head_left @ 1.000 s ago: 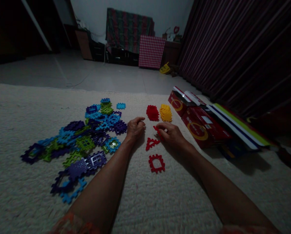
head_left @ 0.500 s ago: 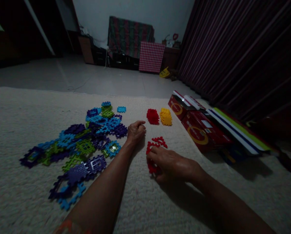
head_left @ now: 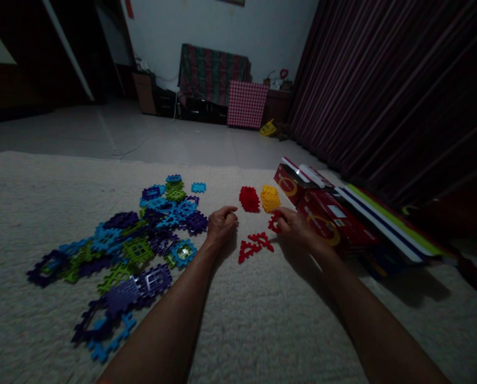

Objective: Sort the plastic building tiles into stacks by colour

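I sit on a cream carpet (head_left: 42, 202) in dim light. My left hand (head_left: 221, 224) rests on it as a loose fist, holding nothing visible. My right hand (head_left: 294, 226) holds a red square frame piece (head_left: 274, 222) just in front of a yellow cube (head_left: 270, 198). A red cube (head_left: 249, 199) stands beside the yellow one. Two red triangle pieces (head_left: 254, 245) lie flat between my hands. A spread of blue, purple and green interlocking pieces (head_left: 134, 240) lies to the left of my left hand.
Red cardboard boxes (head_left: 322, 208) and flat white and green boards (head_left: 386, 218) lie on the carpet's right side, along a dark striped curtain (head_left: 402, 96). Beyond the carpet is a tiled floor (head_left: 142, 133), with a checkered panel (head_left: 246, 104) and furniture at the far wall.
My right hand took the red square frame piece from the near carpet and carried it forward to the yellow cube. My left hand stayed in place. The view tilted up slightly.
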